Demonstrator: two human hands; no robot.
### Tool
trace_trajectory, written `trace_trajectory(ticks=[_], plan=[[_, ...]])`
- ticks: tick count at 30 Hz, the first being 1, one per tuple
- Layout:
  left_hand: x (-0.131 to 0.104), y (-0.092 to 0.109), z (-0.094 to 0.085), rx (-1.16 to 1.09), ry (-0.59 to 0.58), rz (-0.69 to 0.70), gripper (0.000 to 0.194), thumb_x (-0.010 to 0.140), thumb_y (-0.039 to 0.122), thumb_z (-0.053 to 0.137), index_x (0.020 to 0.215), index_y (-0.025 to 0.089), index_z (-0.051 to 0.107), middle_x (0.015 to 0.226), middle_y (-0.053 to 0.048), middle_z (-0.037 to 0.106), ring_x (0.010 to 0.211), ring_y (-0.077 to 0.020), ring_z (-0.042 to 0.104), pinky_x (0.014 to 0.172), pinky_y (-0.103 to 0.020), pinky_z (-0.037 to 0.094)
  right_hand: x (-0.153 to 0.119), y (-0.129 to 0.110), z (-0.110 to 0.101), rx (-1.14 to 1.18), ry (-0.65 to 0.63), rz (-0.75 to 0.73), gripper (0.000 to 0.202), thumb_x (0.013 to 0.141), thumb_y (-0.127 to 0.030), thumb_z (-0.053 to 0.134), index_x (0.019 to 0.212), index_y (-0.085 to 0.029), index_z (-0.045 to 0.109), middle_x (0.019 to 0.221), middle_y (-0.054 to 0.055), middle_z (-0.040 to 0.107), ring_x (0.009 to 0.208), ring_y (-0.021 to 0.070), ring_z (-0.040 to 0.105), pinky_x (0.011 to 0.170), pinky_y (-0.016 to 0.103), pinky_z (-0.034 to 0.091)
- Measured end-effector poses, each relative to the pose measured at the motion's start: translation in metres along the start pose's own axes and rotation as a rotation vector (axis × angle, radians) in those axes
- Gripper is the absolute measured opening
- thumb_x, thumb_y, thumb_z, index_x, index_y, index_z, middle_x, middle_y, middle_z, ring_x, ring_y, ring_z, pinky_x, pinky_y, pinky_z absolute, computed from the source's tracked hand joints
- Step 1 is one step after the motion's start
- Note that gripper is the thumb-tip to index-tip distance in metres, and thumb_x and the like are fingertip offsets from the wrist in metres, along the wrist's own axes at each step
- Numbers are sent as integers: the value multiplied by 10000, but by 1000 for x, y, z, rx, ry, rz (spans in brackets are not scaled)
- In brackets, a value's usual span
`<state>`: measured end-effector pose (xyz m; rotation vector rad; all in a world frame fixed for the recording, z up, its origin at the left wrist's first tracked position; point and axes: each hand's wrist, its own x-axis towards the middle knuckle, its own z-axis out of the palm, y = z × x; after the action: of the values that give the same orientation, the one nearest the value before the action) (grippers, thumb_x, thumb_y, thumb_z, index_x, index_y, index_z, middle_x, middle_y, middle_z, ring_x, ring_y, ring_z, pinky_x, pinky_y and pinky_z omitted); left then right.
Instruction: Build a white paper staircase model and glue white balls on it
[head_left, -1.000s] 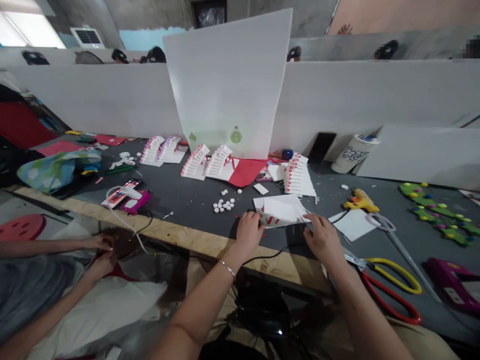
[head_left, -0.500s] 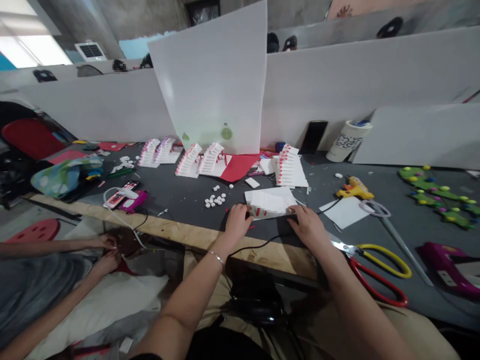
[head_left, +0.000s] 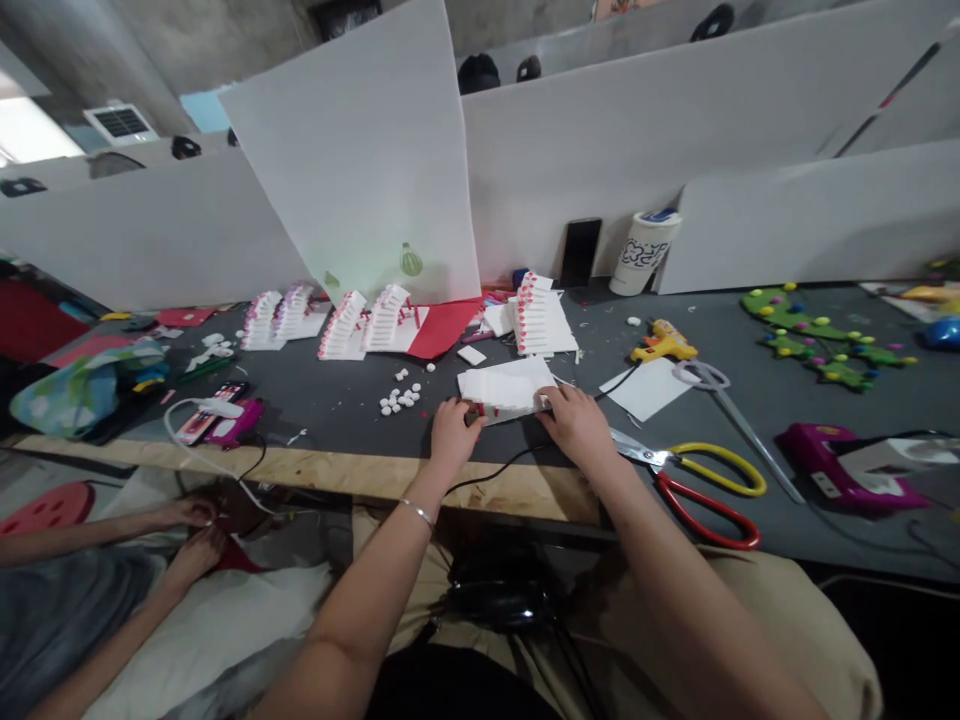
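A white folded paper piece (head_left: 510, 383) with small red marks lies near the table's front edge, between my two hands. My left hand (head_left: 454, 430) pinches its left end, with a bracelet on the wrist. Its right end is between the thumb and fingers of my right hand (head_left: 576, 420). Small white pellets (head_left: 400, 400) lie left of my left hand. To the right of my right hand are large scissors (head_left: 667, 460) with one yellow and one red handle. Behind the paper stands a fanned white piece with red tips (head_left: 534, 315).
More fanned pieces (head_left: 343, 325) stand before a tall white board (head_left: 367, 160). A yellow glue gun (head_left: 664, 342), white cup (head_left: 645, 252), purple device (head_left: 844, 465) and green decorations (head_left: 817, 335) are on the right. Another person's hands (head_left: 196, 530) are at lower left.
The view has turned to the right, so the table items sit further left. The paper's strips have tipped toward the back, and both hands still hold its ends.
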<state>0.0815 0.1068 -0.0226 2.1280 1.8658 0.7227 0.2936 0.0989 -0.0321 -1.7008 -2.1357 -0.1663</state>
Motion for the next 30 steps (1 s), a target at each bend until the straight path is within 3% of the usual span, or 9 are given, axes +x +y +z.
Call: trace_trajectory(ticks=[18, 24, 30], plan=[[0, 0, 2, -208, 61, -55, 97, 801, 130, 605, 833, 186, 678, 868, -45, 692, 841, -187, 633, 787, -305, 490, 2, -5, -2, -28, -26, -7, 175, 896, -202, 552, 1066, -193, 593, 951, 102, 637, 934, 258, 557, 764, 333, 342], [-2, -2, 2, -229, 72, -51, 100, 819, 145, 571, 817, 187, 663, 840, -37, 657, 794, -171, 614, 709, -273, 493, 2, -5, -1, -31, -32, -5, 172, 897, -201, 552, 1063, -190, 593, 945, 101, 630, 931, 256, 557, 759, 328, 340], [-5, -7, -2, -256, 79, -71, 93, 837, 168, 566, 806, 187, 652, 858, -45, 654, 815, -176, 612, 729, -276, 491, 2, -5, 0, -36, -32, -2, 175, 898, -203, 552, 1068, -191, 590, 947, 103, 630, 924, 260, 560, 752, 336, 345]])
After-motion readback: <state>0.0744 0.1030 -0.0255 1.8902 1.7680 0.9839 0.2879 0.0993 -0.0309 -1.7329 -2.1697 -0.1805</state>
